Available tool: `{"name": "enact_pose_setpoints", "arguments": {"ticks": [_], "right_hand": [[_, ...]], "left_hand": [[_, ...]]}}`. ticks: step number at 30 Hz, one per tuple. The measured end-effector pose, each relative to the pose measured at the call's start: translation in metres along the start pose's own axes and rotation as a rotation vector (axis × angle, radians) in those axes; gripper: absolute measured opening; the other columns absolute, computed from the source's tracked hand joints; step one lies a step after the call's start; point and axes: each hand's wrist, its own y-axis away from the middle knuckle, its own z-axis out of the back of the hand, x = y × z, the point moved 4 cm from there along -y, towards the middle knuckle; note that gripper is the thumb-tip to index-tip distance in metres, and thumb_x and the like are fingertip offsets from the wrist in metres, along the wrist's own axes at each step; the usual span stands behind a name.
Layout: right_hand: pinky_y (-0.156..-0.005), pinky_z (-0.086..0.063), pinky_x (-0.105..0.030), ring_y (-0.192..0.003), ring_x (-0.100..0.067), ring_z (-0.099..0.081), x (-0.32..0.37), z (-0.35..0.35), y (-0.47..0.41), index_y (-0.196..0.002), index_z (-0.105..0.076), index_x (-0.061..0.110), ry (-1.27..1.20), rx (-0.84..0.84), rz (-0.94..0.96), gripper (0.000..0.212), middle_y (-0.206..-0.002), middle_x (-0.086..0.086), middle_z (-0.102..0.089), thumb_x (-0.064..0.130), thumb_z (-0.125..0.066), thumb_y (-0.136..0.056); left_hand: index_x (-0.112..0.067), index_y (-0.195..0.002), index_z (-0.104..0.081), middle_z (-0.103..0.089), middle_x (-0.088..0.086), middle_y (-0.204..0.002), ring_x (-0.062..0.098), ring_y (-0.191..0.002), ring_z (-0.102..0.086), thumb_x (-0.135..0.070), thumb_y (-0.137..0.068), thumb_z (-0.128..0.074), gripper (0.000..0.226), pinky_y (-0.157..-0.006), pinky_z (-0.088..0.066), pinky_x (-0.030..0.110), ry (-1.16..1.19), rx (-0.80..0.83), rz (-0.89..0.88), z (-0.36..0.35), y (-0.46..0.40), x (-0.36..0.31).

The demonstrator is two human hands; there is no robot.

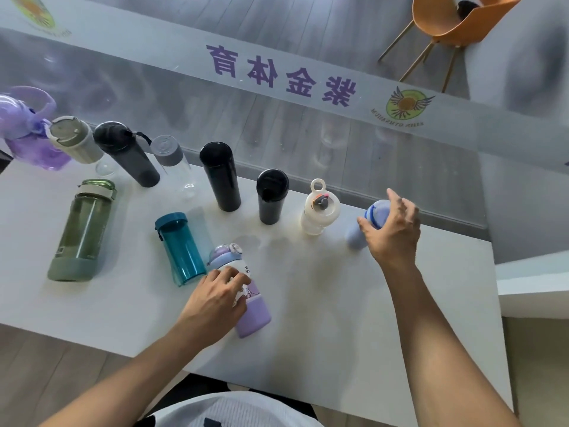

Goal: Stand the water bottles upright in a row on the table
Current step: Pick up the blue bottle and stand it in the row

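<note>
Along the far edge of the white table (pixel 308 318) several bottles stand in a row, from a purple jug (pixel 27 140) to a white loop-topped bottle (pixel 318 211). At the row's right end my right hand (pixel 394 232) curls around a pale blue bottle (pixel 357 235), which is upright and blurred. Nearer me, my left hand (pixel 215 297) grips a lilac cartoon bottle (pixel 255 315), which lies on its side with its cap pointing away. A teal bottle (pixel 181 251) is just left of it. A green bottle (pixel 81 232) lies flat further left.
A frosted glass wall with purple lettering (pixel 280 75) runs close behind the row. An orange chair (pixel 455 23) stands beyond it. The table's right edge ends near a white ledge (pixel 532 282). The near edge is by my body.
</note>
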Motion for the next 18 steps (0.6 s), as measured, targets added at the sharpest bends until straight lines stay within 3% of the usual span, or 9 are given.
{"name": "enact_pose_setpoints", "arguments": {"ticks": [3,7,11,14,18], "right_hand": [[-0.101,-0.039,-0.045,-0.122,-0.035,-0.051,0.031,-0.002,0.021,-0.142,-0.048,0.018,0.015,-0.130,0.132,0.070,-0.133,-0.014,-0.050,0.035,-0.076,-0.081],[-0.095,-0.045,-0.047,-0.110,-0.035,-0.055,0.083,-0.032,0.064,-0.135,-0.054,0.012,-0.053,-0.096,0.266,0.059,-0.123,-0.014,-0.055,0.027,-0.073,-0.082],[-0.094,-0.045,-0.043,-0.110,-0.030,-0.057,0.125,-0.076,0.113,-0.138,-0.054,0.018,-0.124,0.168,0.254,0.057,-0.124,-0.007,-0.056,0.032,-0.068,-0.084],[-0.104,-0.041,-0.040,-0.118,-0.027,-0.052,0.147,-0.108,0.140,-0.145,-0.044,0.026,-0.071,0.420,0.235,0.060,-0.131,-0.005,-0.051,0.042,-0.062,-0.089],[-0.106,-0.038,-0.040,-0.122,-0.027,-0.050,0.167,-0.139,0.158,-0.146,-0.027,0.037,0.039,0.655,0.160,0.067,-0.135,-0.005,-0.044,0.054,-0.057,-0.089]], "left_hand": [[-0.023,-0.110,-0.063,-0.062,0.000,-0.109,0.029,-0.086,-0.056,-0.028,-0.082,-0.060,0.028,-0.077,-0.050,0.040,-0.010,-0.008,0.026,0.006,-0.001,0.009],[-0.023,-0.110,-0.062,-0.062,0.001,-0.110,0.028,-0.087,-0.056,-0.035,-0.083,-0.053,0.031,-0.080,-0.050,0.041,-0.022,-0.015,0.054,0.013,0.002,0.028],[-0.023,-0.116,-0.061,-0.061,0.001,-0.110,0.028,-0.092,-0.055,-0.034,-0.086,-0.056,0.032,-0.080,-0.050,0.039,-0.012,-0.008,0.119,0.019,0.005,0.057],[-0.024,-0.122,-0.058,-0.059,0.002,-0.117,0.027,-0.100,-0.053,-0.033,-0.089,-0.058,0.034,-0.085,-0.047,0.038,-0.023,0.014,0.197,0.024,-0.003,0.082],[-0.024,-0.134,-0.047,-0.049,0.006,-0.134,0.028,-0.112,-0.048,-0.035,-0.091,-0.058,0.046,-0.095,-0.042,0.040,-0.088,-0.005,0.321,0.037,-0.025,0.122]]}}
